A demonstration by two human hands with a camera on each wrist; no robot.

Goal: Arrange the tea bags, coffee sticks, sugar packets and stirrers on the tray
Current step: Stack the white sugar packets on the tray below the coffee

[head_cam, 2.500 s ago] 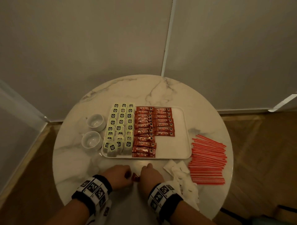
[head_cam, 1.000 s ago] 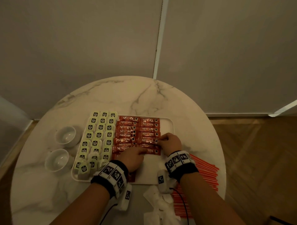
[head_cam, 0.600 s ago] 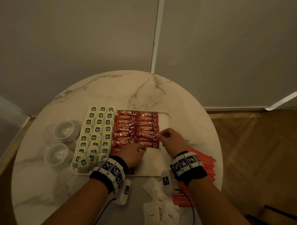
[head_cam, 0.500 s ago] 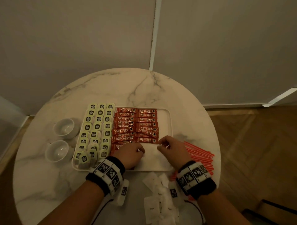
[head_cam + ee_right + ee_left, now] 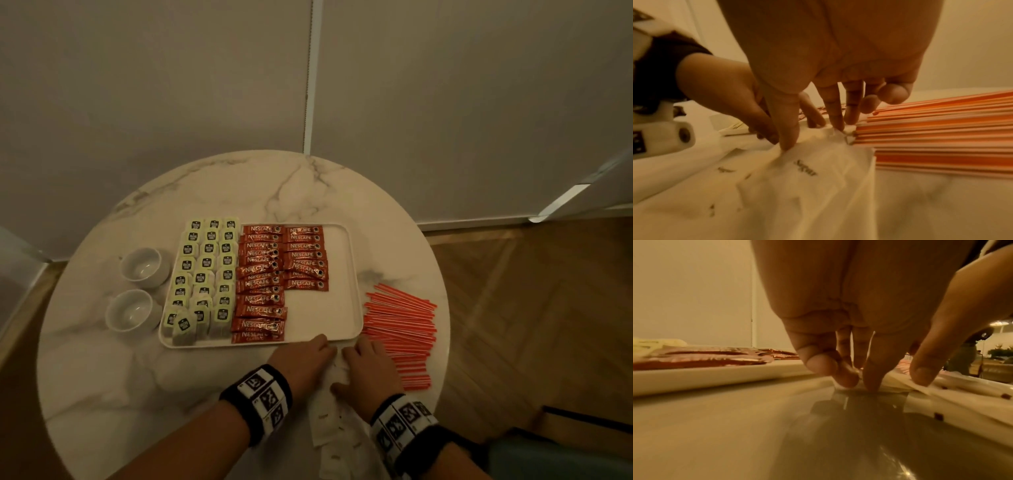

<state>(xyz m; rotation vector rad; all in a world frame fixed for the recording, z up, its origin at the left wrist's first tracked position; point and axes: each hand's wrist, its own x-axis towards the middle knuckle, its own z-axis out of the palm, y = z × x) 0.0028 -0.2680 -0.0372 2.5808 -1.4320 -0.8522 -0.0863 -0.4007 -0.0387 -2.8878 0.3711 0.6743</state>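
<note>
The white tray (image 5: 356, 294) holds rows of green-tagged tea bags (image 5: 205, 274) on its left and two columns of red coffee sticks (image 5: 263, 284) in its middle; its right part is bare. In front of the tray lies a loose pile of white sugar packets (image 5: 335, 428). My left hand (image 5: 322, 346) and right hand (image 5: 349, 356) meet at the pile's far end. Left thumb and fingertips (image 5: 869, 382) pinch the edge of a few packets (image 5: 898, 386). Right thumb and fingers (image 5: 836, 126) squeeze a packet marked "Sugar" (image 5: 818, 170). Orange stirrers (image 5: 400, 329) lie right of the tray.
Two white cups (image 5: 142, 267) (image 5: 132, 310) stand left of the tray on the round marble table (image 5: 137, 394). The stirrers (image 5: 941, 129) lie just beside my right fingers. Walls close in behind the table, with wooden floor to the right.
Both hands have left the coffee sticks on the tray and come back to the sugar packets at the table's front. One more stick now ends the right column.
</note>
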